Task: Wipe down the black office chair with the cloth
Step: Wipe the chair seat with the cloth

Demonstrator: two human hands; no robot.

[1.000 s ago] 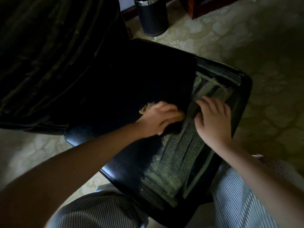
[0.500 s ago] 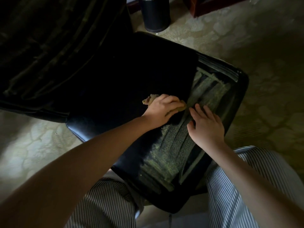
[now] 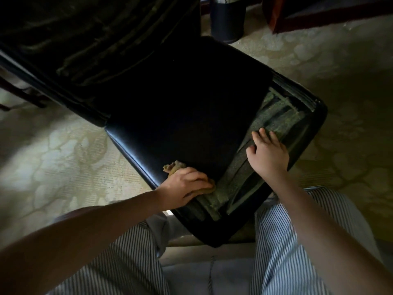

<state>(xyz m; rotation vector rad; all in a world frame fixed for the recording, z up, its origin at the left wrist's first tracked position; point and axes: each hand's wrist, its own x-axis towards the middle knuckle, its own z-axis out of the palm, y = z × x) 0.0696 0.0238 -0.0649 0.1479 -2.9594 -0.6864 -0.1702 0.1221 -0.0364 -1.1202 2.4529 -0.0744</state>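
1. My left hand (image 3: 186,184) curls over the cloth (image 3: 174,166) and presses it to the black office chair (image 3: 170,124), on the seat near its front edge.
2. My right hand (image 3: 268,155) lies spread flat on the seat's worn patch (image 3: 278,122), likely steadying the chair.
3. The cloth looks soft and limp, so I judge it is best held wadded under my palm.
4. The glossy seat looks slick, and the rough patch may snag.

Cloth (image 3: 174,166) on chair (image 3: 180,116), bin (image 3: 227,20) behind
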